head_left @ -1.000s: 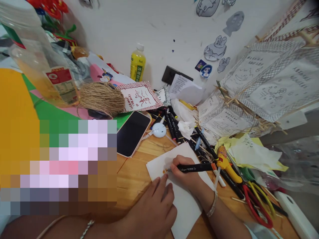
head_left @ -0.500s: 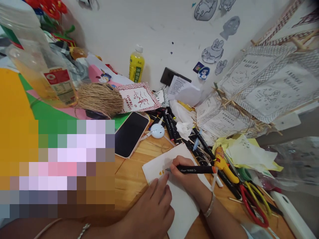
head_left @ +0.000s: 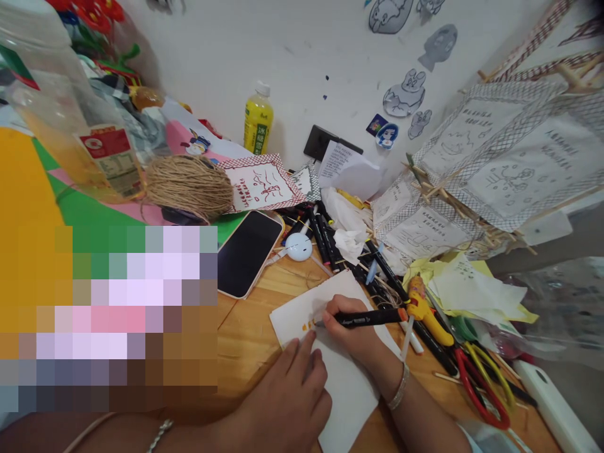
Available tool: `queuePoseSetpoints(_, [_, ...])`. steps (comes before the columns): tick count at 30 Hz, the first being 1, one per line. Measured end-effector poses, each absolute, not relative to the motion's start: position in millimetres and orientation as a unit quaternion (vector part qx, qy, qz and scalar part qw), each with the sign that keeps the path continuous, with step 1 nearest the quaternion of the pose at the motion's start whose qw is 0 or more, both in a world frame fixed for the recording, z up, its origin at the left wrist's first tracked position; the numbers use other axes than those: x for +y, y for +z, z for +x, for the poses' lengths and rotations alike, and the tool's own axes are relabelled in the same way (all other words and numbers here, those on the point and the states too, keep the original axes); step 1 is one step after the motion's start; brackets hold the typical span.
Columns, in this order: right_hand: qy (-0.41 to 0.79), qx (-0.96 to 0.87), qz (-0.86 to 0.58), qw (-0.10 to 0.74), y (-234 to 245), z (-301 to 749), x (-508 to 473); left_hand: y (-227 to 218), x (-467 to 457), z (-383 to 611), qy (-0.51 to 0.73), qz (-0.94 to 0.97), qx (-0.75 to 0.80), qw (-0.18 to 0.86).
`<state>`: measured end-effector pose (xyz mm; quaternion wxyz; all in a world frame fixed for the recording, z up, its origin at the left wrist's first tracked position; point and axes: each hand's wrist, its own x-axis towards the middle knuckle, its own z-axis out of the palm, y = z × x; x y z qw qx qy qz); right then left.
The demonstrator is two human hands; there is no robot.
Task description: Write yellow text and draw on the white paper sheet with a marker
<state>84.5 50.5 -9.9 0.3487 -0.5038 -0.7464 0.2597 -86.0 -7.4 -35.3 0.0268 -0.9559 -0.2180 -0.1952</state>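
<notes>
My right hand (head_left: 352,324) grips a black marker pen (head_left: 370,318) with an orange end. Its tip touches a white sheet of paper (head_left: 346,384) beside a short row of small orange-yellow marks (head_left: 308,325). My left hand (head_left: 292,396) lies on the lower left part of the sheet, fingers stretched out, with the index fingertip just below the marks. Nothing is held in it. The sheet lies at a slant on the wooden table (head_left: 255,340), partly hidden under both hands.
A phone (head_left: 249,255) and a light-blue round case (head_left: 299,246) lie beyond the sheet. A twine ball (head_left: 189,187) sits left. Several markers (head_left: 323,236), a yellow glue gun (head_left: 427,314) and red-handled scissors (head_left: 479,393) crowd the right. Paper lanterns (head_left: 472,170) stand behind. A blurred patch covers the left.
The row of orange-yellow marks has grown slightly to the right at the pen tip. The marker's rear end has risen a little. My left hand stays on the sheet.
</notes>
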Motion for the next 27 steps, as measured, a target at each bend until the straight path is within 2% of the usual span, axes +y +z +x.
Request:
queuePoseSetpoints(6, [0.274, -0.733, -0.513, 0.352, -12, 86, 51, -34, -7, -87, -0.169, -0.962, -0.215, 0.015])
queuePoseSetpoints(12, [0.26, -0.682, -0.546, 0.412, -6, 86, 50, -35, -9, -87, -0.177, -0.957, -0.23, 0.027])
queuePoseSetpoints(27, [0.272, -0.758, -0.499, 0.321, -10, 85, 49, -18, -7, -94, -0.18, -0.956, -0.229, 0.027])
